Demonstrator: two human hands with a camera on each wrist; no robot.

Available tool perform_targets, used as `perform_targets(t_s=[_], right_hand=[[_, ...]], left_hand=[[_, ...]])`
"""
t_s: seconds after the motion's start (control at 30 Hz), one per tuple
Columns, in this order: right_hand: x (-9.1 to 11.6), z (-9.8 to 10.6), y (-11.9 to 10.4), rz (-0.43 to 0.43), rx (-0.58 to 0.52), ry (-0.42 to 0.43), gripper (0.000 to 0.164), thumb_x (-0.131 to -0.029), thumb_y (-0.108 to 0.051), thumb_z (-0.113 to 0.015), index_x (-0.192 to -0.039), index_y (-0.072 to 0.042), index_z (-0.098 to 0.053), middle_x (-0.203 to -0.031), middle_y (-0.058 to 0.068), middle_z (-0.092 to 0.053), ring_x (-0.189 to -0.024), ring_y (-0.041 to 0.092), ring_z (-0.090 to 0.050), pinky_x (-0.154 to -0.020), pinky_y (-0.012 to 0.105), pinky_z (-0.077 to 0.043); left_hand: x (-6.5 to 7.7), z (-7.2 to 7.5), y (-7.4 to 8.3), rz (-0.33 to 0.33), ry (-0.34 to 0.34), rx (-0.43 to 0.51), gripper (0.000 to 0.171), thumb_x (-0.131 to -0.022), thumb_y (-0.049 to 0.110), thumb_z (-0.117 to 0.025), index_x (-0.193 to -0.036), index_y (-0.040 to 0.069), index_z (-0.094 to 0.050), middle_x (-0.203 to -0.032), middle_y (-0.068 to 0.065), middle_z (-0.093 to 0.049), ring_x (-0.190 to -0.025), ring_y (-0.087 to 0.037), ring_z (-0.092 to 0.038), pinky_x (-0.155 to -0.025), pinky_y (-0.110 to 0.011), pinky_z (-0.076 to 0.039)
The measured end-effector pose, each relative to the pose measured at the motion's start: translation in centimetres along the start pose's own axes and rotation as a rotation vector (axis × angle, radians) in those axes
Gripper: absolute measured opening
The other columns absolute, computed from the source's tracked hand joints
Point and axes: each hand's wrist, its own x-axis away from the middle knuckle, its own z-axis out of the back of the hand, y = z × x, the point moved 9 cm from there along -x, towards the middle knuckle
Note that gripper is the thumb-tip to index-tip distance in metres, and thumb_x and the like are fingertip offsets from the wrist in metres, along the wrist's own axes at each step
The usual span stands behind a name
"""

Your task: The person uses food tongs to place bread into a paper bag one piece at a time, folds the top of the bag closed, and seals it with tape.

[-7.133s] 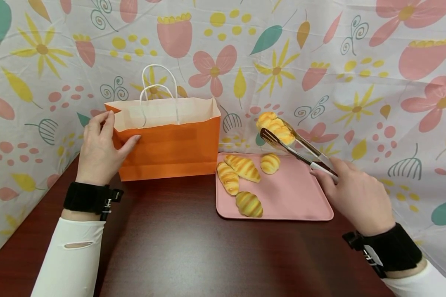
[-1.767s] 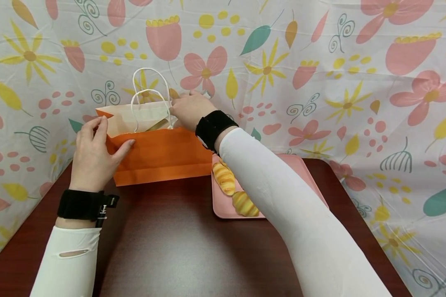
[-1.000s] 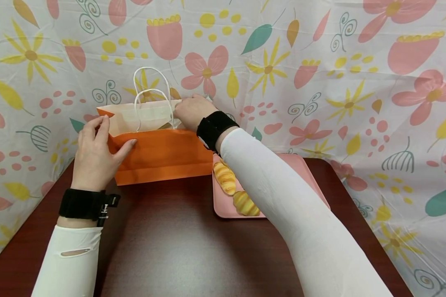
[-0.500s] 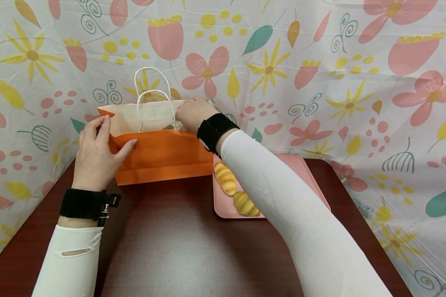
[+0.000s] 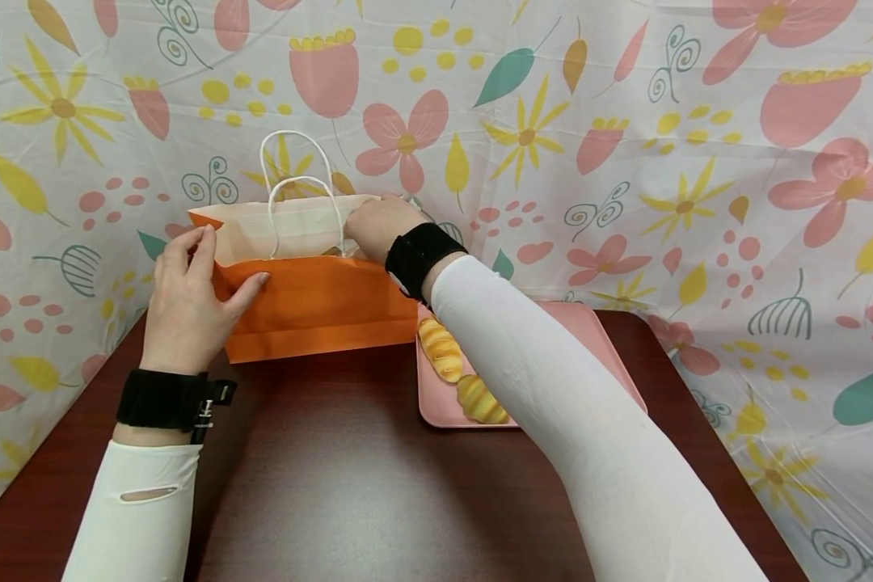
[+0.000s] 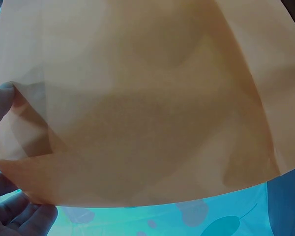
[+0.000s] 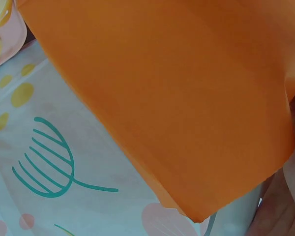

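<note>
An orange paper bag [image 5: 320,303] with white twisted handles stands upright at the back left of the table. My left hand [image 5: 189,299] grips its left side near the top, thumb on the front face; the left wrist view shows fingers [image 6: 37,219] at the bag's edge. Over the right end of the bag's mouth, my right hand [image 5: 381,225] is curled round metal tongs [image 5: 332,251]. Only a sliver of the tongs shows inside the mouth, and the bag hides their tips. In the right wrist view the bag's orange side covers most of the frame, with part of the hand at the right edge.
Right of the bag lies a pink tray [image 5: 436,414]. On it are a long striped bread [image 5: 440,349] and a rounder, greenish-yellow one [image 5: 480,398]; my right sleeve [image 5: 553,388] covers much of the tray. A flowered cloth [image 5: 626,162] hangs close behind.
Earlier the tongs held a bread piece above the tray; my right hand has since come left to the bag's mouth. Lately it has shifted slightly right and down, with less of the tongs showing.
</note>
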Motion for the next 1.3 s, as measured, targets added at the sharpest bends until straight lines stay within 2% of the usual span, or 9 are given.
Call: perform_targets(t_s=[0.2,0.5,0.97,1.3], right_hand=[[0.16,0.05,-0.06,-0.006,-0.006,-0.005,0.028,-0.114,-0.012,-0.063,-0.135,-0.019,-0.079,-0.133,0.005,-0.079,-0.132,0.029,-0.066,-0.117,0.044,-0.049],[0.2,0.08,-0.18,-0.009,0.016,0.013,0.031,-0.114,-0.005,-0.057,-0.131,-0.016,-0.081,-0.127,0.008,-0.08,-0.123,0.031,-0.069,-0.111,0.044,-0.054],[0.44,0.36,-0.11,-0.02,-0.012,0.016,0.029,-0.113,-0.008,-0.061,-0.132,-0.016,-0.081,-0.128,0.007,-0.079,-0.124,0.03,-0.069,-0.112,0.045,-0.053],[0.38,0.17,0.21,-0.019,-0.063,0.02,0.036,-0.113,-0.003,-0.059,-0.138,-0.02,-0.08,-0.134,0.007,-0.078,-0.128,0.03,-0.069,-0.113,0.047,-0.053]], left_hand=[[0.01,0.06,0.11,-0.017,0.015,0.005,0.089,-0.097,0.029,-0.09,-0.163,-0.009,-0.046,-0.161,-0.032,-0.043,-0.144,-0.056,-0.042,-0.122,-0.069,-0.039],[0.02,-0.01,0.05,-0.003,0.002,0.003,0.088,-0.097,0.03,-0.09,-0.164,-0.008,-0.046,-0.161,-0.031,-0.043,-0.145,-0.056,-0.041,-0.123,-0.069,-0.039],[-0.04,0.05,0.14,-0.01,0.009,0.004,0.088,-0.097,0.03,-0.09,-0.163,-0.008,-0.046,-0.161,-0.032,-0.043,-0.143,-0.056,-0.042,-0.122,-0.07,-0.039],[-0.02,0.07,0.19,-0.018,0.013,0.007,0.088,-0.097,0.029,-0.09,-0.163,-0.009,-0.046,-0.16,-0.032,-0.043,-0.143,-0.057,-0.042,-0.122,-0.07,-0.04]])
